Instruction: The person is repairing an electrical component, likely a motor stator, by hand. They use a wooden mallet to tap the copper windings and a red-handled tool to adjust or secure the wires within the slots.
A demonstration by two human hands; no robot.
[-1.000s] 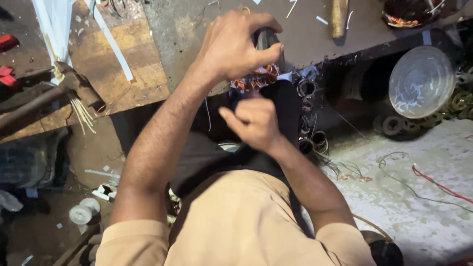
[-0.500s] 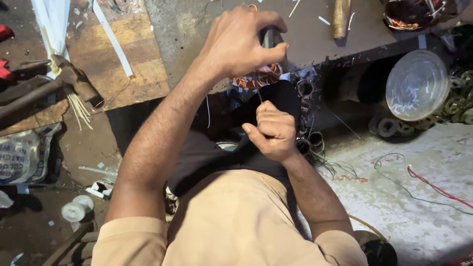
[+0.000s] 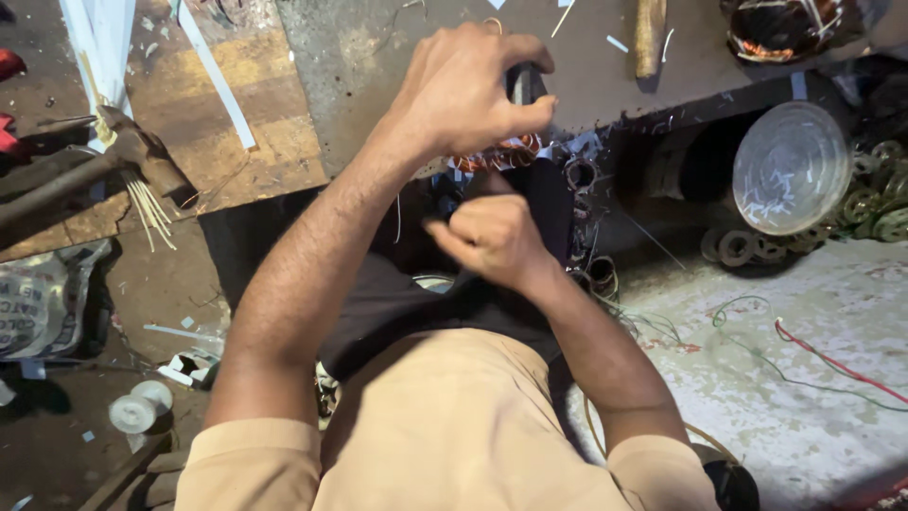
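Left hand (image 3: 468,90) grip around half-hidden dark tool (image 3: 523,83), right hand (image 3: 497,237) fisted, contents unseen.

I see copper-orange windings (image 3: 497,156) just under my left hand (image 3: 463,90), which grips a black handle (image 3: 525,83). My shirt (image 3: 445,426) is plain tan. At nine o'clock lies a brown, worn board (image 3: 227,123) with a white strip (image 3: 216,76) across it. At three o'clock, a clear, whitish lid (image 3: 790,168); at four o'clock, a red wire (image 3: 832,364) and a green wire (image 3: 757,350) on pale grey floor (image 3: 804,435).
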